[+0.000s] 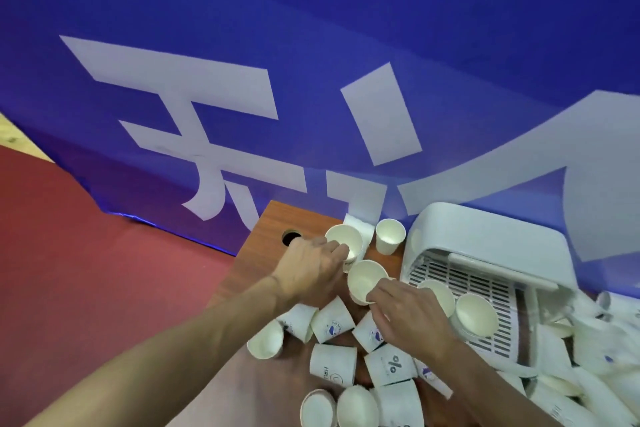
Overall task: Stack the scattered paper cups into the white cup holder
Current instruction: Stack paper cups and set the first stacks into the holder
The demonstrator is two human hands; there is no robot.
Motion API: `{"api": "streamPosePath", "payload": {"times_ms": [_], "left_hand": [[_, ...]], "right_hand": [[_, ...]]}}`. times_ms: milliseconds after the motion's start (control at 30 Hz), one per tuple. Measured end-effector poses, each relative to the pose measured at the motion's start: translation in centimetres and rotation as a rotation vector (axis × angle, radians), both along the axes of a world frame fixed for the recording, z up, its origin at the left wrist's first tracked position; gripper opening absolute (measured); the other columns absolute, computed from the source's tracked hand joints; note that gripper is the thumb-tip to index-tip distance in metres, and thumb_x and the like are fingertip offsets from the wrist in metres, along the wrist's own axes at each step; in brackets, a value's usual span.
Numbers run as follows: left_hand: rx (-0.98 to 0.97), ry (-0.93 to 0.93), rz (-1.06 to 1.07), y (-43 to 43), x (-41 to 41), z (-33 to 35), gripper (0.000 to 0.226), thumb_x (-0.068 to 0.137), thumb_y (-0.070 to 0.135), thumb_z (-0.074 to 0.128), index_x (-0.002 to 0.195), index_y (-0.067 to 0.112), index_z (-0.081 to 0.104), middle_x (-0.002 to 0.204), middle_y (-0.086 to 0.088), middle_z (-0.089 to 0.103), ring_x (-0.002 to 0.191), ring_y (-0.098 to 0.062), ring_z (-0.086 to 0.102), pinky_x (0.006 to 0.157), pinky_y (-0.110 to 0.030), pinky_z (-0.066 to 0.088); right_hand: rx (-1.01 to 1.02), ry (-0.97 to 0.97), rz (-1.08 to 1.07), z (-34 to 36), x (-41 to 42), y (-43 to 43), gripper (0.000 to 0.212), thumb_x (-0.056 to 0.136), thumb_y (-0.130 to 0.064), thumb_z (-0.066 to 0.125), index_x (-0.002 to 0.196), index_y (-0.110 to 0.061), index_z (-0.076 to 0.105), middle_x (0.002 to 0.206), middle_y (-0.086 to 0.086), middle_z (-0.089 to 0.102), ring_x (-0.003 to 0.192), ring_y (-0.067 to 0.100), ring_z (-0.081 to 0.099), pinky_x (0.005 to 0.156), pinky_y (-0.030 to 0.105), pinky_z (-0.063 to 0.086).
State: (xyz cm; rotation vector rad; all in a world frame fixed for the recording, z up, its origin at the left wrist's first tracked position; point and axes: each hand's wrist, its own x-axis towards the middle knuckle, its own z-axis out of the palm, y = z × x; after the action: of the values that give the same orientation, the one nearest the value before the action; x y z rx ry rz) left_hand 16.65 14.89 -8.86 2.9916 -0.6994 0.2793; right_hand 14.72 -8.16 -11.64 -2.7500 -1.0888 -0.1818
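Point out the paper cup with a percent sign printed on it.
The cup lying on its side just below the right hand: its wall shows a black percent sign, while its neighbours carry blue logos or lettering.

Reaching forward with both bare forearms, left from lower left, right from lower right, hands close together. Gripping far cup [343, 238] with left hand [308, 272], knuckles up, fingers curled at its rim. Pinching near cup [364, 278] at the rim with right hand [412, 314], palm down.
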Motion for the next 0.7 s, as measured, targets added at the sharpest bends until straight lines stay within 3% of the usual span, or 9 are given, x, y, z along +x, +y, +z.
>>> {"api": "streamPosePath", "payload": {"times_ms": [233,400,600,700], "left_hand": [[0.004,-0.088,-0.097,-4.8,-3.2,1.6,0.010,0.081,0.022,0.053,0.075,0.019,0.046,0.060,0.003,0.049,0.050,-0.018,0.041,0.039,-0.025,0.020],[-0.036,-0.095,-0.190,-8.3,-4.7,1.1,0.014,0.087,0.028,0.051,0.077,0.020,0.047,0.063,0.004,0.050,0.051,-0.019,0.042,0.041,-0.028,0.030],[-0.021,-0.111,-0.226,-12.1,-4.6,0.4,0.020,0.092,0.029,0.049,0.075,0.021,0.050,0.058,0.006,0.052,0.047,-0.016,0.042,0.043,-0.026,0.025],[-0.072,-0.126,-0.215,-13.8,-4.0,0.1,0.021,0.093,0.028,0.049,0.074,0.020,0.050,0.057,0.006,0.052,0.047,-0.014,0.041,0.040,-0.028,0.032]], "right_hand": [[0.178,-0.062,-0.074,0.8,-2.7,-5.7,0.002,0.086,-0.027,0.062,0.086,-0.027,0.064,0.081,-0.013,0.059,0.066,0.006,0.055,0.040,0.026,0.039],[0.247,-0.087,-0.117,0.2,-4.7,-10.3,0.005,0.088,-0.028,0.062,0.084,-0.026,0.063,0.081,-0.015,0.058,0.067,0.004,0.054,0.038,0.026,0.038],[0.328,-0.114,-0.202,-0.5,-5.4,-15.7,0.004,0.085,-0.019,0.068,0.087,-0.023,0.066,0.086,-0.012,0.062,0.075,0.004,0.059,0.047,0.025,0.048],[0.352,-0.120,-0.260,-0.7,-5.0,-17.5,0.006,0.085,-0.018,0.070,0.087,-0.023,0.067,0.088,-0.013,0.063,0.079,0.005,0.061,0.048,0.025,0.049]]}}
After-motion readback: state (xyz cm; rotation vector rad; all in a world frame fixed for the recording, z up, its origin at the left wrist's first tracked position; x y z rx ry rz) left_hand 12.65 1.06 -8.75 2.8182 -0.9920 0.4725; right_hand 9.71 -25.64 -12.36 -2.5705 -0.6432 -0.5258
